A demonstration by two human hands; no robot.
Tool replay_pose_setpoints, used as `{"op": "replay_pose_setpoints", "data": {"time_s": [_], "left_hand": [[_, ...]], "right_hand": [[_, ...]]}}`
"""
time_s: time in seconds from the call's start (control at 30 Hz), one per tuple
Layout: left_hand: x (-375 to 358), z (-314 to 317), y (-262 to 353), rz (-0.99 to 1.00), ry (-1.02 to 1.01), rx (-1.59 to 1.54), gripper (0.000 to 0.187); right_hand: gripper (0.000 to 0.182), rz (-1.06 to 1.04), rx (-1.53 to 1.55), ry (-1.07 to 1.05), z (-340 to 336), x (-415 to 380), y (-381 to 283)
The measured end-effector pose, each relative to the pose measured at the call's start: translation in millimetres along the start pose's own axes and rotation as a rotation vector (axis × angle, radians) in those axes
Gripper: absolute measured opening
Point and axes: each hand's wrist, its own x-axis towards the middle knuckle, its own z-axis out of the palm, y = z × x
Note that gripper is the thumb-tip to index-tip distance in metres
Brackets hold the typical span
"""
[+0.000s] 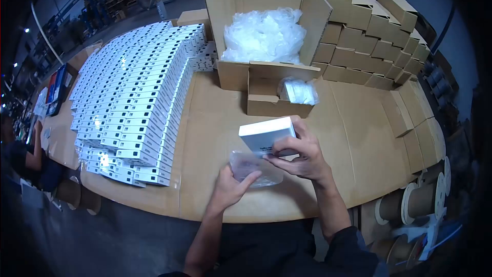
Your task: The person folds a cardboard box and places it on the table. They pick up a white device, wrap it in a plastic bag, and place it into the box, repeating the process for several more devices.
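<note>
A small white box (266,134) with dark print on its side is gripped in my right hand (303,153), raised above the middle of the cardboard-covered table. Just below and left of it, my left hand (229,189) pinches a clear plastic bag (256,168) between thumb and fingers. Beyond both hands stands an open brown carton (279,107) holding a bagged white box (298,91). Behind that, a large open carton (312,18) is heaped with clear plastic bags (264,35).
Stacked white boxes (128,97) cover the left of the table (205,138). Brown cartons (359,41) are piled at the back right, with more cartons (410,107) along the right edge. Cable spools (425,197) stand at the lower right. Another person's arm (37,146) shows at far left.
</note>
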Motion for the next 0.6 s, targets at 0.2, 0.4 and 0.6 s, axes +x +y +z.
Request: {"op": "replay_pose_setpoints", "data": {"time_s": [0.2,0.4,0.6], "left_hand": [[1.1,0.4,-20.1,0.002,-0.029,0.007,0.042],[2.0,6.3,-20.1,0.055,-0.046,-0.018,0.053],[4.6,4.6,-12.0,0.014,-0.080,-0.077,0.057]], "right_hand": [[0.019,0.127,0.206,-0.101,-10.7,4.6,1.9],[0.028,0.212,0.180,-0.077,-10.9,8.6,2.5],[0.030,0.382,0.419,-0.006,-7.9,1.7,2.2]]}}
